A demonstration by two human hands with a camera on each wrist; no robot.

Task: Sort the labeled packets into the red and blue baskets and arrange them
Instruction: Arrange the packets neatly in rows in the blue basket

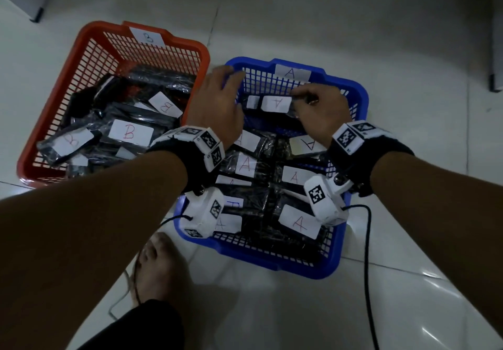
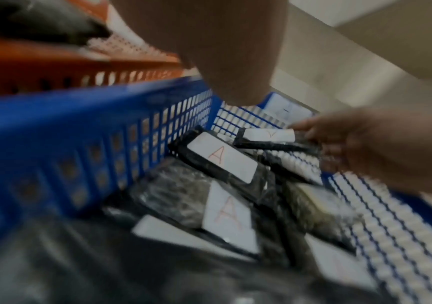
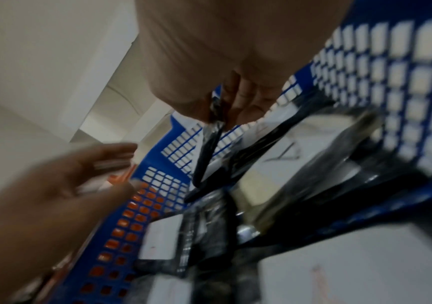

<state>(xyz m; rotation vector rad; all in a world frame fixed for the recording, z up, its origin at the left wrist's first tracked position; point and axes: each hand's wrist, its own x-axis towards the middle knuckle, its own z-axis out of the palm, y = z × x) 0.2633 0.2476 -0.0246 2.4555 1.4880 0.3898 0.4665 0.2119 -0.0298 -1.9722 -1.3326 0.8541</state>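
Looking like a home interior: glossy white floor tiles (image 1: 299,308) reflecting the dim light, a bare foot (image 1: 160,268) resting on them, pale furniture legs (image 1: 38,14) standing at the edges beside plastic laundry-style baskets (image 1: 353,99).

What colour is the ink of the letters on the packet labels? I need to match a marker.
Red, on white labels; clearest in the head view.

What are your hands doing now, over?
Right hand pinching an A packet over blue basket. Left hand open, empty, beside it. Red basket holds B packets. Nothing blocking.
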